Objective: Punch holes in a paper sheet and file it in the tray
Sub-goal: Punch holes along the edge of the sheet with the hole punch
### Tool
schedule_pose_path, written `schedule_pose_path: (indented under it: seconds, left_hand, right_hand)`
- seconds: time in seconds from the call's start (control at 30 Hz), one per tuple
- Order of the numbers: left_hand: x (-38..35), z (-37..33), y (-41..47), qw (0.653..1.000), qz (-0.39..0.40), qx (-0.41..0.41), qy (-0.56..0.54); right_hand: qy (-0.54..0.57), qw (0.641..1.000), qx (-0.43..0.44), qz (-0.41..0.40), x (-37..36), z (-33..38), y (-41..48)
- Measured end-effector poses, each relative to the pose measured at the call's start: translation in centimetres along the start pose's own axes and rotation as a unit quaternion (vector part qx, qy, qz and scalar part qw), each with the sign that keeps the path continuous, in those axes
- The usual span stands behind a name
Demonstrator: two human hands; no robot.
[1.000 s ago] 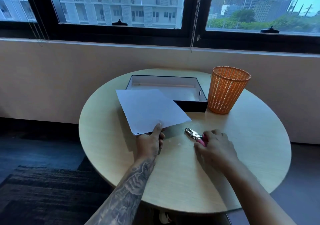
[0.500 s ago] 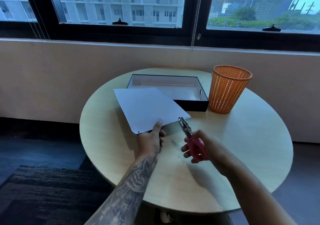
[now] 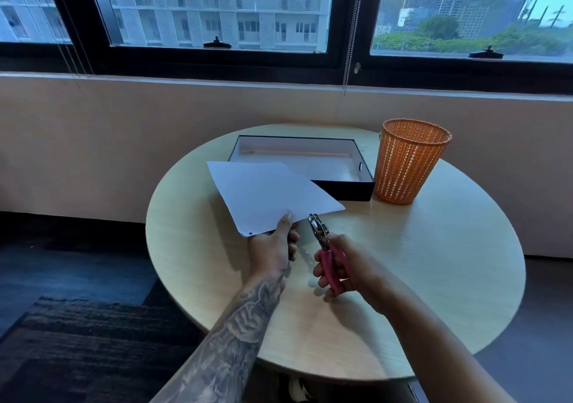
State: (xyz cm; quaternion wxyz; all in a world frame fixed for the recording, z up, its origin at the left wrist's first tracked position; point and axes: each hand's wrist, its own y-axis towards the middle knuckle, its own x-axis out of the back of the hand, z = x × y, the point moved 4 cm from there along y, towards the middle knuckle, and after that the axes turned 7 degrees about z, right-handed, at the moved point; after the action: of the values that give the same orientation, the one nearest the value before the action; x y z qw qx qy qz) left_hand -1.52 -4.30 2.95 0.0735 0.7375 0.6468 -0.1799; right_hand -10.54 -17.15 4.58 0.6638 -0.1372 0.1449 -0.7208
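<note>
Round wooden table, seen from above and in front of a windowed wall. At its far side lies the black tray, open and white inside, its near left corner hidden behind the raised sheet. Just right of the tray, close enough that contact cannot be judged, stands an orange mesh basket, upright. The paper sheet is held tilted above the table between tray and viewer, with one punched hole visible near its lower left corner (the only hole that can be made out). The left hand, on a tattooed forearm, pinches the sheet's near edge, thumb on top and fingers curled beneath. The right hand is wrapped around the pink handles of the hole punch, whose metal head points up toward the sheet's near edge, just beside the left thumb; whether it touches the paper cannot be told.
</note>
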Motion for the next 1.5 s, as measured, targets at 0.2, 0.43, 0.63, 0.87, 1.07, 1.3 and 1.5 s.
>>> schedule_pose_path:
  seconds: [0.2, 0.43, 0.63, 0.87, 1.07, 1.3, 1.5]
  left_hand:
    - [0.0, 0.0, 0.1, 1.0, -0.001, -0.002, 0.002]
    - [-0.2, 0.3, 0.0, 1.0, 0.005, -0.004, -0.007]
    - [0.0, 0.5, -0.1, 1.0, 0.002, -0.005, 0.005]
    - [0.0, 0.5, -0.4, 1.0, 0.002, 0.004, 0.004]
    - [0.0, 0.7, -0.5, 1.0, 0.0, 0.006, 0.011]
    - [0.2, 1.1, -0.4, 0.999, 0.007, 0.01, 0.033]
    - [-0.1, 1.3, -0.4, 0.989, 0.026, 0.019, 0.147]
  right_hand:
    - [-0.018, 1.0, 0.002, -0.003, -0.5, 0.4, 0.0]
    - [-0.014, 1.0, 0.01, -0.004, -1.3, 0.9, -0.3]
    - [-0.04, 0.999, 0.017, -0.011, -1.5, 0.9, -0.1]
    - [-0.06, 0.998, 0.016, -0.01, -1.3, 0.4, 0.4]
    - [-0.07, 0.997, 0.015, -0.022, -1.3, 0.1, 0.8]
    - [-0.078, 0.997, 0.017, -0.023, -1.2, 0.0, 0.8]
    - [-0.098, 0.994, -0.007, -0.041, -0.5, -0.3, 1.1]
